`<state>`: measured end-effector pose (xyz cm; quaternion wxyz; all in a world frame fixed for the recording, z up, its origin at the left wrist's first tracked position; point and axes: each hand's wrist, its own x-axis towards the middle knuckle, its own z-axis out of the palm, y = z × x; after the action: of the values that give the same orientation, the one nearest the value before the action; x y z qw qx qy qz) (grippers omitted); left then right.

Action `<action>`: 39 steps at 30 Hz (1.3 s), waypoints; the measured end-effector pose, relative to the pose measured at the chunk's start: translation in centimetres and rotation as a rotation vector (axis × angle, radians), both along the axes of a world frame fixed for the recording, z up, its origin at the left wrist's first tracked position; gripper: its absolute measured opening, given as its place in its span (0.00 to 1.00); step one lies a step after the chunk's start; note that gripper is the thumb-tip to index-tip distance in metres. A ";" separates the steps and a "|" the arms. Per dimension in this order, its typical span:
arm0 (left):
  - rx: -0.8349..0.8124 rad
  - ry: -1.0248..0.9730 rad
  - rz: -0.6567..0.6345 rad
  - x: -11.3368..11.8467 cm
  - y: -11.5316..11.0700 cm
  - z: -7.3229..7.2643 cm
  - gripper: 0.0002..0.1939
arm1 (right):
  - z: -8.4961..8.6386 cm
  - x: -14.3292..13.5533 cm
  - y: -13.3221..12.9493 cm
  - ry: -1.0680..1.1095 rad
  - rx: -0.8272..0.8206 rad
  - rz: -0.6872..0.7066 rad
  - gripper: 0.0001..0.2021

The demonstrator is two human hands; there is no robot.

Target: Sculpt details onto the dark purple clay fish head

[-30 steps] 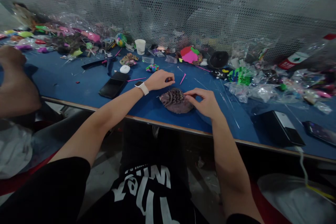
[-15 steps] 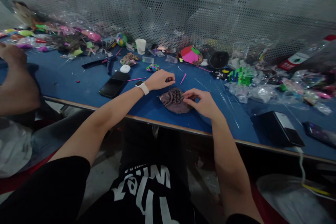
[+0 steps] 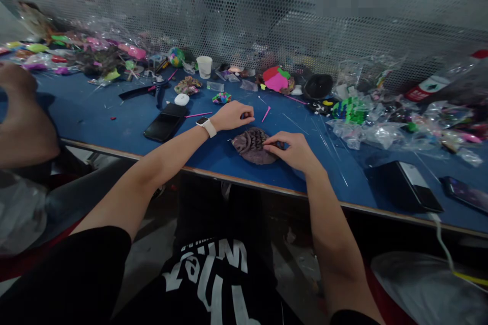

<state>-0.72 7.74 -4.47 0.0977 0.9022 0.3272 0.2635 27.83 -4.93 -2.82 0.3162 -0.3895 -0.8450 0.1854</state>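
A brown-grey, roughly oval piece of modelling clay (image 3: 251, 148) lies on the blue table in front of me, with wavy ridges across its top. My right hand (image 3: 293, 149) is at its right side, thumb and forefinger pinched together against the ridged surface. Whatever is between those fingertips is too small to make out. Just above the clay's far left edge, my left hand (image 3: 235, 116) is apart from it with curled fingers and a pinched tip; its contents cannot be seen. A short pink plastic tool (image 3: 266, 114) lies beyond the clay, between both hands.
Left of my forearm are a black phone (image 3: 166, 123), a white case (image 3: 182, 99) and scissors (image 3: 158, 92). A paper cup (image 3: 204, 67) and colourful clay pieces line the mesh panel. Plastic wrappers (image 3: 377, 132) and a dark box-like device (image 3: 406, 186) are right. Another person's arm (image 3: 23, 117) rests left.
My right hand's fingertips have shifted slightly left over the clay's ridges. My left hand and the clay stay in place.
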 end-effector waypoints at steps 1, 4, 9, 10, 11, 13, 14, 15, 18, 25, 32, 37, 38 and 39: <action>0.001 -0.002 -0.002 0.0 0.0 0.0 0.09 | 0.0 0.0 0.0 -0.001 0.012 0.008 0.07; 0.006 -0.005 -0.001 0.0 0.0 0.0 0.08 | 0.0 0.1 -0.1 0.008 0.042 0.033 0.06; 0.006 -0.003 0.002 0.1 0.0 0.0 0.08 | -0.1 0.3 -0.2 0.015 0.053 0.071 0.06; 0.006 -0.002 0.006 0.1 0.0 0.0 0.08 | 0.0 0.3 -0.2 0.010 0.052 0.070 0.06; 0.006 0.000 0.009 0.1 0.0 0.0 0.08 | 0.0 0.4 -0.2 0.007 0.050 0.065 0.06; 0.008 0.003 0.009 0.0 0.0 0.0 0.08 | 0.0 0.5 -0.1 0.002 0.036 0.057 0.06; 0.009 0.004 0.005 0.0 0.0 0.0 0.09 | 0.0 0.5 -0.1 0.003 0.027 0.056 0.07; 0.009 0.006 0.000 0.0 0.0 0.0 0.09 | 0.0 0.5 -0.1 0.004 0.020 0.057 0.07; 0.013 0.007 -0.003 0.0 0.0 0.0 0.10 | 0.0 0.5 0.0 0.002 -0.002 0.055 0.08; 0.027 -0.011 -0.006 0.1 0.3 -0.4 0.08 | -0.2 0.4 0.2 -0.013 -0.007 0.070 0.08; 0.021 -0.013 -0.010 0.1 0.3 -0.4 0.08 | 0.1 0.5 0.1 -0.038 -0.001 0.080 0.09; 0.023 -0.006 -0.017 0.1 0.3 -0.4 0.09 | 0.0 0.4 0.1 -0.021 0.011 0.070 0.08; 0.022 -0.006 -0.020 0.1 0.3 -0.4 0.09 | 0.0 0.4 0.1 -0.021 0.011 0.065 0.08; 0.021 -0.005 -0.022 0.1 0.3 -0.3 0.09 | 0.0 0.4 0.1 -0.021 0.011 0.062 0.08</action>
<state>-0.66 8.03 -4.80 0.0921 0.9061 0.3141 0.2681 28.19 -4.79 -2.86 0.3036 -0.3632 -0.8609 0.1863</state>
